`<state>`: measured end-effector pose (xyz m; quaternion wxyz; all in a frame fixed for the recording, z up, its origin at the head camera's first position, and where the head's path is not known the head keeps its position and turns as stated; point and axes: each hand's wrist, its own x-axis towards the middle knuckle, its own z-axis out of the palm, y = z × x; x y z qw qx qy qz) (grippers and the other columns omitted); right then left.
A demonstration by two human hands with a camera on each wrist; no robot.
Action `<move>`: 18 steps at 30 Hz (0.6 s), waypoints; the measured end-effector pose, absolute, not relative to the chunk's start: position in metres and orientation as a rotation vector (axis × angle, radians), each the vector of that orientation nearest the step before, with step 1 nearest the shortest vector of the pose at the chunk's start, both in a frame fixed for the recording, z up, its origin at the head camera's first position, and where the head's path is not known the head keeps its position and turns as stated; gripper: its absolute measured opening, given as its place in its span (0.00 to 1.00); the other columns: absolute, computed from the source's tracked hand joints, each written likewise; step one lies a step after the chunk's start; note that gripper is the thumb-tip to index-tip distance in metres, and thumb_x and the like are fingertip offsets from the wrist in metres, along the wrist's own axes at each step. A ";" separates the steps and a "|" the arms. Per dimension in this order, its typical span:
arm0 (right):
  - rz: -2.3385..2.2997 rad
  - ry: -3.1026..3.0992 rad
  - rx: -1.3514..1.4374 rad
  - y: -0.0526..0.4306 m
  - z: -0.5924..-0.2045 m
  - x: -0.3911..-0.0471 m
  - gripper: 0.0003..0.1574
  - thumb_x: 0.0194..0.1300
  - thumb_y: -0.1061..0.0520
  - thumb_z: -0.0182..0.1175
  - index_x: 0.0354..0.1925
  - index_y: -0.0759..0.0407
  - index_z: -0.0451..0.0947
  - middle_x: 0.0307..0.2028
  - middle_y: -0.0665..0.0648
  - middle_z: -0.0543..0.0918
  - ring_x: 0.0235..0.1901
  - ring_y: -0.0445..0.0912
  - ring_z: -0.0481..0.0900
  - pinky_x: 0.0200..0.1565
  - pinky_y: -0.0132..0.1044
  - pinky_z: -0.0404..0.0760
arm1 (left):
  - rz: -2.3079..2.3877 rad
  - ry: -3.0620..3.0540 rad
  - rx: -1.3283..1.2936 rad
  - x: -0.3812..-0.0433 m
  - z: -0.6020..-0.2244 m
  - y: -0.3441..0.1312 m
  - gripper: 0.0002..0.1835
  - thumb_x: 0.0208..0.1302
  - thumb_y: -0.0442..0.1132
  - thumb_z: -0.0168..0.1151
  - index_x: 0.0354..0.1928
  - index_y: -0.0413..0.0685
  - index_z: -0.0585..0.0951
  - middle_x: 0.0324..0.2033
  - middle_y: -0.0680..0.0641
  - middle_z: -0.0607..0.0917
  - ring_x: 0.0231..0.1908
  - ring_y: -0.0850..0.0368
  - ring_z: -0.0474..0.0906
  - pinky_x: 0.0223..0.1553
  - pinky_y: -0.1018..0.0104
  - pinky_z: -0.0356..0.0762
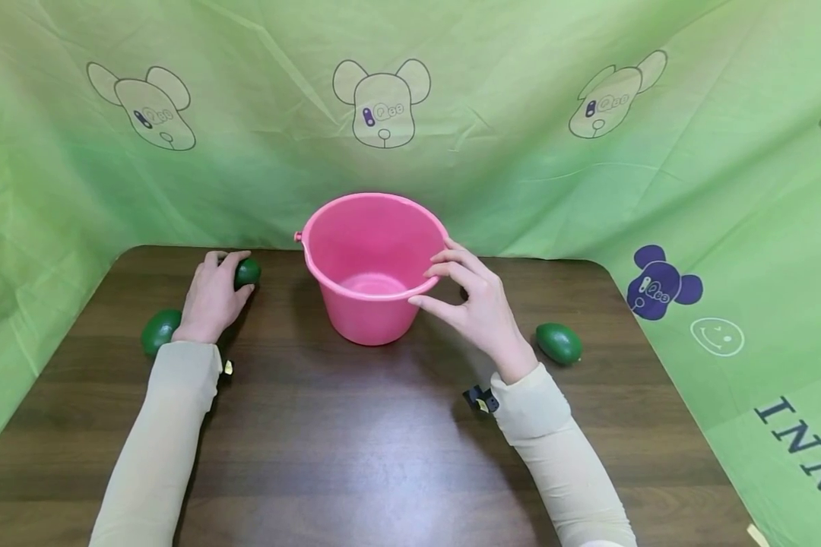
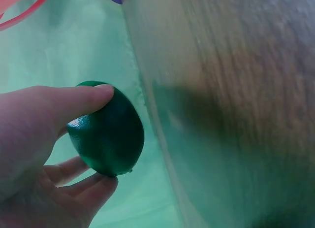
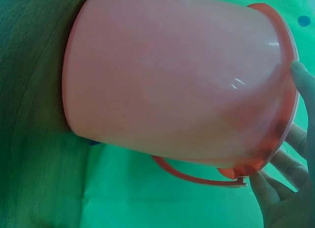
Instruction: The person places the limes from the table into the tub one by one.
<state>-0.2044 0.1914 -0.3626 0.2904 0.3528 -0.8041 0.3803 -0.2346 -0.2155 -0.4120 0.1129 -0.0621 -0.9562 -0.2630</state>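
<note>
Near the back left of the table, my left hand (image 1: pixel 210 296) holds a glossy dark green avocado (image 2: pixel 106 134). The thumb presses one side of it and the fingertips support the other. A pink bucket (image 1: pixel 369 323) stands upright at the back middle, its inside showing nothing in it. My right hand (image 1: pixel 475 304) grips the bucket's right rim, thumb at the near edge and fingers over the rim. Seen from the right wrist, the bucket's handle (image 3: pixel 192 179) hangs down behind it.
A second green avocado (image 1: pixel 160 332) lies beside the left wrist, partly covered by it. Another avocado (image 1: pixel 559 343) rests to the right of the right forearm. Green cloth (image 1: pixel 506 152) with cartoon bears hangs behind and beside the brown wooden table (image 1: pixel 356 425).
</note>
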 end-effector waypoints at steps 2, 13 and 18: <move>1.022 -2.135 0.940 0.191 -0.362 -0.203 0.23 0.47 0.58 0.84 0.41 0.60 0.86 0.47 0.59 0.83 0.65 0.61 0.72 0.67 0.45 0.68 | -0.774 -2.791 -0.185 -0.235 -0.412 -0.215 0.30 0.67 0.31 0.67 0.70 0.40 0.71 0.62 0.26 0.66 0.58 0.25 0.65 0.58 0.31 0.67; 0.997 -2.144 0.918 0.195 -0.356 -0.193 0.20 0.46 0.55 0.84 0.37 0.59 0.87 0.43 0.53 0.84 0.62 0.62 0.75 0.64 0.42 0.72 | -0.802 -2.714 -0.216 -0.228 -0.407 -0.211 0.31 0.66 0.32 0.68 0.70 0.40 0.72 0.63 0.29 0.68 0.59 0.27 0.66 0.60 0.33 0.66; 0.972 -2.151 0.911 0.197 -0.352 -0.187 0.19 0.45 0.54 0.85 0.35 0.58 0.89 0.41 0.51 0.85 0.62 0.60 0.76 0.62 0.40 0.74 | -0.813 -2.672 -0.221 -0.224 -0.404 -0.209 0.31 0.67 0.33 0.68 0.70 0.39 0.72 0.63 0.29 0.69 0.59 0.27 0.67 0.60 0.34 0.66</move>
